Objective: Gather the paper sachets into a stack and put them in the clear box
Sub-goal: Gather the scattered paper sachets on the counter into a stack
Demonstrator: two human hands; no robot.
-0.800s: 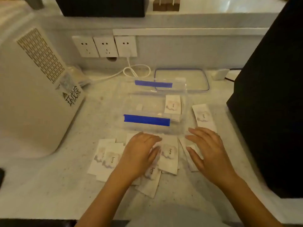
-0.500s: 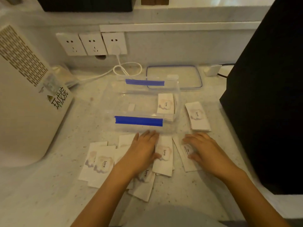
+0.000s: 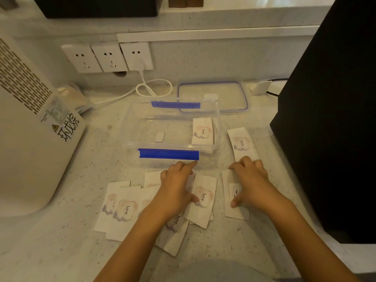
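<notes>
Several white paper sachets printed "love." lie scattered on the counter in front of the clear box, which has blue clips and holds a small stack of sachets at its right end. My left hand lies flat on the middle sachets, its thumb touching one sachet. My right hand presses on a face-down sachet, fingers curled at its top edge. Another sachet lies just beyond that hand. Two overlapping sachets lie at the left.
The box's clear lid lies behind it. A white appliance stands at the left, a tall black object at the right. Wall sockets with a white cable are at the back.
Both hands have lowered onto the sachets. My right hand has curled its fingers over the face-down sachet's top edge; my left hand has slid slightly forward toward the box.
</notes>
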